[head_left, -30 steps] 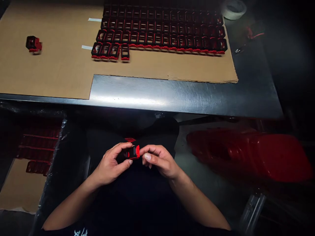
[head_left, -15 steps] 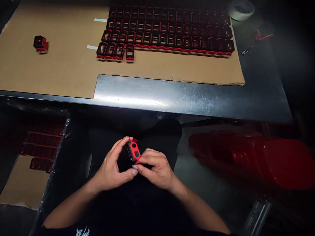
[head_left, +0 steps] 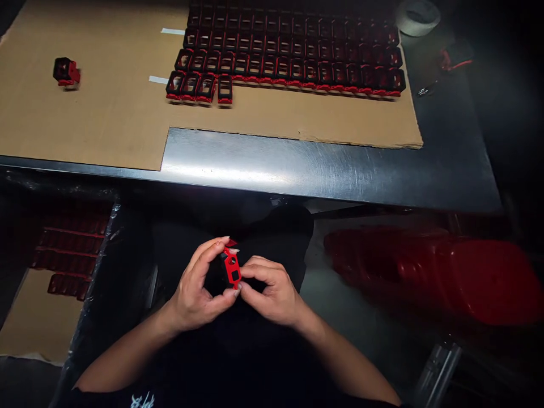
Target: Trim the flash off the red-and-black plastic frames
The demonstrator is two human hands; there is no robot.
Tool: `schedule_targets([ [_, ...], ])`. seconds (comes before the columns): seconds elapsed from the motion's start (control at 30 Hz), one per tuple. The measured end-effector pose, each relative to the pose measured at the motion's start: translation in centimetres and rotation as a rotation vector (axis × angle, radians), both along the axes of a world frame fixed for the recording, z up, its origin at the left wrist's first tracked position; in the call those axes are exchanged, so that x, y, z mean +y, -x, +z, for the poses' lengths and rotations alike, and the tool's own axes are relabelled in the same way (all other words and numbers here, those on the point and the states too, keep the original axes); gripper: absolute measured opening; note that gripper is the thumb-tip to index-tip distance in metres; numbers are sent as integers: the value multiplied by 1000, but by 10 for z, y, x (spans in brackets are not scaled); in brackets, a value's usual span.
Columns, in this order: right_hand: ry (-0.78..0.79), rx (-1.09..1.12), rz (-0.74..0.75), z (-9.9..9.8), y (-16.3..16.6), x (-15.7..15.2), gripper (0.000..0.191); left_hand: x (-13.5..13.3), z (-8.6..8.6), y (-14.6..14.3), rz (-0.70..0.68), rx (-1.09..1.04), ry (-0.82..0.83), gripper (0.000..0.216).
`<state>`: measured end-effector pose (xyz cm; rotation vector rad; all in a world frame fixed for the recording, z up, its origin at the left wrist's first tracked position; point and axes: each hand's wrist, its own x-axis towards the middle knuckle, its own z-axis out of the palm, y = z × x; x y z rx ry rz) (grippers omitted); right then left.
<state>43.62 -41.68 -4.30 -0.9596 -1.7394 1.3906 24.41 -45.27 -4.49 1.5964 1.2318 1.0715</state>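
Both hands are at one small, red-and-black, plastic-looking piece (head_left: 233, 268), held in front of the worktop's near edge against the person's dark clothing. The left hand (head_left: 193, 292) spans it end to end, fingertips at the far end and thumb at the near end, with the rest of the hand curved in a wide arc. The right hand (head_left: 274, 289) has thumb and index finger close together at the piece's near right edge; I cannot tell whether they pinch it or only touch it.

A second ago the piece lay more sideways, black side showing, with the right fingertips just off its end. It has since been turned so its pierced red face shows, and the right fingers have closed in. I judge that the handling now involves both hands at once, with the left giving the main support.

Beyond, on the shiny metal worktop (head_left: 255, 161), a flat brown cardboard sheet (head_left: 106, 113) bears tight rows of black-and-red open frames (head_left: 276, 67); a lone black-and-red frame (head_left: 66, 72) sits apart towards the left.
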Motion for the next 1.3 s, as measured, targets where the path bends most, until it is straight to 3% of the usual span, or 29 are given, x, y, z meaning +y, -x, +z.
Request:
schedule_targets([
  [0.17, 209, 108, -87, 0, -5, 1, 18, -2, -7, 1, -16, 27, -66, 88],
  [0.33, 306, 151, -95, 3, -1, 0, 23, -6, -14, -2, -6, 7, -91, 90],
  [0.47, 280, 139, -108, 7, 3, 0, 29, -5, -17, -4, 0, 87, -183, 92],
  [0.7, 150, 89, -123, 3, 6, -1, 37, 3, -22, -3, 52, 361, -552, 102],
  [0.87, 144, 110, -113, 0, 4, -1, 38, 4, -23, -1, 31, 397, -645, 105],
  [1.0, 302, 211, -65, -6, -2, -3, 41, 3, -21, 0, -29, 364, -637, 108],
  [1.2, 737, 413, 16, -18, -7, -7, 28, 4, -12, -1, -107, 275, -523, 109],
  [1.3, 869, 491, 23, -22, -4, -8, 31, 4, -9, -1, -111, 233, -439, 109],
])
